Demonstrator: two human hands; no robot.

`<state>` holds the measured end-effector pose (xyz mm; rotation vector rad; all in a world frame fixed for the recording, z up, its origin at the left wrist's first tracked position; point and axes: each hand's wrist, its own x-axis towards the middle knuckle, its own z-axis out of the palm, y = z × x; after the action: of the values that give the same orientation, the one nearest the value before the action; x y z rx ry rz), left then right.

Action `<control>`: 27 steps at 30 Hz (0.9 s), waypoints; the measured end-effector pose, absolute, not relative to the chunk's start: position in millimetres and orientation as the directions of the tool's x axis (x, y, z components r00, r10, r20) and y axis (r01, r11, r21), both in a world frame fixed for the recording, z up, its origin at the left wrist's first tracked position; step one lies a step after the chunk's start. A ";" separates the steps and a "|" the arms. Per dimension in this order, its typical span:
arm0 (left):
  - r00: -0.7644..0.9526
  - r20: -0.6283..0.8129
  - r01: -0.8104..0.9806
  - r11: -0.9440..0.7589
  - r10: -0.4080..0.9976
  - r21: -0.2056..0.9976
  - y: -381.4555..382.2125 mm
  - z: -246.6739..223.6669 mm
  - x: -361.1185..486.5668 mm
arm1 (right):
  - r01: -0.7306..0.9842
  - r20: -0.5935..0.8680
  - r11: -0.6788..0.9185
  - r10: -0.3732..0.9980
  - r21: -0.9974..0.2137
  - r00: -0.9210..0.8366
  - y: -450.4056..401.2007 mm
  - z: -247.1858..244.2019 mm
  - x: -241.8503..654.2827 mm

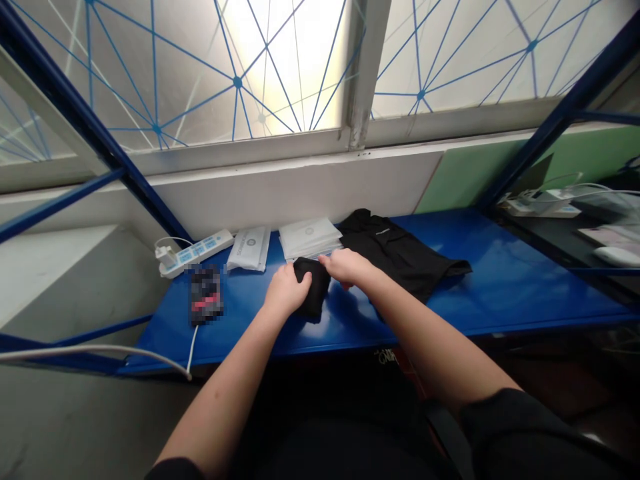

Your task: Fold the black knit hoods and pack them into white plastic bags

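Observation:
A small, thick bundle of folded black fabric (pixel 316 293) is on the blue tabletop in front of me. My left hand (pixel 289 288) grips its left side, the thumb lying across the top. At the bundle's upper right corner, my right hand (pixel 346 265) is closed, with its fingertips pinching the edge. Just beyond my hands is a stack of white packages (pixel 311 235). A black garment, seemingly a T-shirt (pixel 395 250) with a small light mark, is spread out to the right, partly behind my right forearm.
A white plastic mailer (pixel 250 248) lies left of the stack, beside a white power strip (pixel 205 252). Nearer me is a blurred-out phone-like object (pixel 206 295) with a white cable (pixel 193 350). Blue metal posts (pixel 150 193) rise at both table ends. Windows line the back wall.

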<state>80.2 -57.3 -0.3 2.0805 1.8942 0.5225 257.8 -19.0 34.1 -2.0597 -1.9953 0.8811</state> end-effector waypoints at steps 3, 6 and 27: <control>0.060 -0.005 0.907 -0.052 0.998 0.417 -48.3 2.2 90.1 | 0.759 -0.392 -0.179 0.914 -0.626 -0.108 -27.5 18.3 256.3; 0.010 -0.015 0.917 -0.004 1.000 0.399 -47.5 0.9 103.2 | 0.628 -0.286 -0.196 0.957 -0.753 -0.044 -29.2 1.2 246.3; -0.282 0.132 0.236 -0.064 0.950 0.970 -5.6 4.8 105.2 | -0.243 0.089 0.106 0.993 -0.964 0.079 0.5 27.3 210.9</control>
<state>105.2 -5.6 4.8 1.2975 1.5571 1.3934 210.9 0.5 27.3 -0.9865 -1.0225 1.1962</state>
